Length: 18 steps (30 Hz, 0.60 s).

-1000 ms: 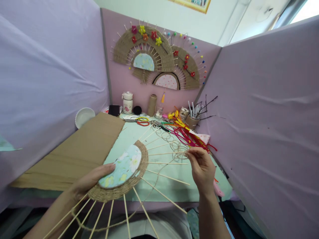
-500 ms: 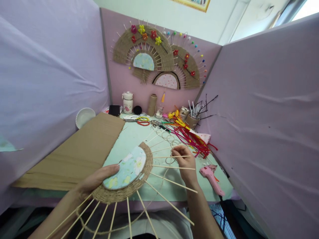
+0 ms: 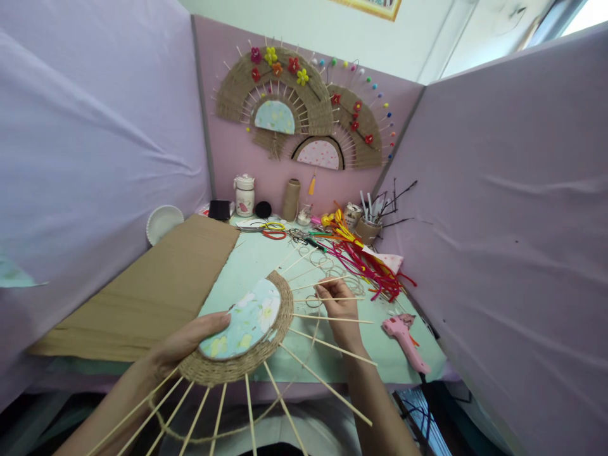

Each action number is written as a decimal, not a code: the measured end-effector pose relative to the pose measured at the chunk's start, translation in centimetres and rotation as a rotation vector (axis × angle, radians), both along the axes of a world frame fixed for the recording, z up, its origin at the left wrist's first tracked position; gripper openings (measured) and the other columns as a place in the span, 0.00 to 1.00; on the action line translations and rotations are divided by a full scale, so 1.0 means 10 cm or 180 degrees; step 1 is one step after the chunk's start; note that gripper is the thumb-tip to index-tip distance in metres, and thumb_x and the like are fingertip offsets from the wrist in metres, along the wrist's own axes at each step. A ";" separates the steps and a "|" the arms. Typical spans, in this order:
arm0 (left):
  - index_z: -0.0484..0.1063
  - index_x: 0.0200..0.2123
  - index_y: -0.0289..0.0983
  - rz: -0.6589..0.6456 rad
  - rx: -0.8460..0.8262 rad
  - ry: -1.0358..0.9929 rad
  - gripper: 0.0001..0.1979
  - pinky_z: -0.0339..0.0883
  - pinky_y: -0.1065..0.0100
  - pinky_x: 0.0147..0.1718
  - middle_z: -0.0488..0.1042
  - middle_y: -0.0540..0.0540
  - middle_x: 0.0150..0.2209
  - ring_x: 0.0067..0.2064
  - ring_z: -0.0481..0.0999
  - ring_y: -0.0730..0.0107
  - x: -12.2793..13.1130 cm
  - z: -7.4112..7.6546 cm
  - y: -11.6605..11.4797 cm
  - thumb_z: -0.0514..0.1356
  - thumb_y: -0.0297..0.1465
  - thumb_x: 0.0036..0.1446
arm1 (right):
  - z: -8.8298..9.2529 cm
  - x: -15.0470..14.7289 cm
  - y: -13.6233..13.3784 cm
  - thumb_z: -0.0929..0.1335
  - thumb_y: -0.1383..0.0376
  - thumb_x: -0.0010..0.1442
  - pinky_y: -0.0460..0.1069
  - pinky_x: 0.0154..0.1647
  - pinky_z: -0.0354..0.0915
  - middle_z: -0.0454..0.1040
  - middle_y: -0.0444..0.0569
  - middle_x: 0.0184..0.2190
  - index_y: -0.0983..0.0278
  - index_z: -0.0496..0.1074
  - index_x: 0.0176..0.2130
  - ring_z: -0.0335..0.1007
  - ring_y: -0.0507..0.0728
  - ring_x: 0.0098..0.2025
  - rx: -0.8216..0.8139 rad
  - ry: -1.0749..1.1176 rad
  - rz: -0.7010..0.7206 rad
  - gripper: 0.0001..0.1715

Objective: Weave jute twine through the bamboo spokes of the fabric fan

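Left hand (image 3: 192, 335) clasped on half-round fan of woven tan cord and blue floral cloth (image 3: 243, 322)

Thin tan twine (image 3: 236, 432) is pinched by the right hand (image 3: 339, 304), partly behind slim pale wooden sticks (image 3: 332, 347); the fan is held tilted at the mint-green tabletop's (image 3: 254, 253) near edge (a pink glue gun (image 3: 406, 343) is seen rightward).

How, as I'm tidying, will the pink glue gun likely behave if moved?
The pink glue gun probably feels stiff, its body looking like hard plastic. Its angular, pistol-like shape suggests sliding rather than rolling when pushed. The dark cord may tug during lifting, since it runs over the edge of the table.
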<state>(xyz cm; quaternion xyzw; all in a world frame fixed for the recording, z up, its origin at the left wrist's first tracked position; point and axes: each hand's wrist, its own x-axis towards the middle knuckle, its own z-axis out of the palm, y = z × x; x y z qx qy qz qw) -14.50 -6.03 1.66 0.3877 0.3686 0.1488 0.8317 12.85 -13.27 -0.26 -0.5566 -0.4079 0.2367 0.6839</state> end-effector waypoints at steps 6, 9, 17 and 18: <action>0.75 0.45 0.29 0.0087 -0.0148 -0.0034 0.29 0.72 0.66 0.42 0.80 0.37 0.38 0.38 0.80 0.58 0.02 0.06 -0.01 0.71 0.40 0.41 | -0.08 0.02 0.01 0.68 0.59 0.55 0.51 0.39 0.63 0.72 0.45 0.30 0.62 0.71 0.33 0.67 0.55 0.35 -0.0048 -0.0465 -0.0186 0.08; 0.75 0.45 0.29 0.0284 -0.0170 0.0125 0.30 0.72 0.68 0.39 0.81 0.39 0.34 0.33 0.80 0.62 0.04 0.12 -0.03 0.72 0.39 0.39 | -0.07 0.03 -0.06 0.68 0.60 0.56 0.55 0.51 0.59 0.71 0.50 0.41 0.62 0.72 0.37 0.66 0.58 0.47 0.0165 -0.1046 -0.0652 0.09; 0.76 0.43 0.30 0.0503 -0.0086 0.0152 0.27 0.73 0.70 0.35 0.81 0.40 0.33 0.32 0.80 0.64 0.08 0.21 -0.07 0.72 0.38 0.38 | -0.03 -0.10 -0.39 0.68 0.58 0.56 0.52 0.43 0.62 0.72 0.47 0.33 0.62 0.74 0.32 0.67 0.56 0.39 -0.0004 -0.0501 -0.0771 0.10; 0.76 0.42 0.30 0.0494 -0.0057 0.0158 0.27 0.72 0.70 0.35 0.81 0.40 0.33 0.32 0.80 0.64 0.08 0.21 -0.07 0.72 0.38 0.38 | -0.04 -0.13 -0.41 0.69 0.57 0.56 0.51 0.41 0.62 0.73 0.47 0.32 0.62 0.74 0.32 0.68 0.56 0.36 -0.0148 -0.0219 -0.0506 0.11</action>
